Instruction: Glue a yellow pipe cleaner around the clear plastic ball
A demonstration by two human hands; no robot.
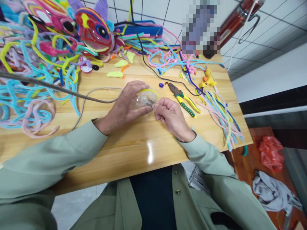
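Observation:
My left hand curves round a clear, rounded plastic piece, its thumb on the near side and its fingers over the far side. A yellow strip runs along the piece's far rim. Pinched between the thumb and fingers of my right hand is a small metal tool with two pointed tips. Those tips are against or just in front of the clear plastic; which of the two I cannot tell. Pliers with green and yellow handles lie just beyond my right hand.
Tangled pipe cleaners fill the left side, below colourful mask-like crafts. A yellow glue gun and a pipe-cleaner bundle lie at the right. A dark cable crosses the table. A red flask stands behind.

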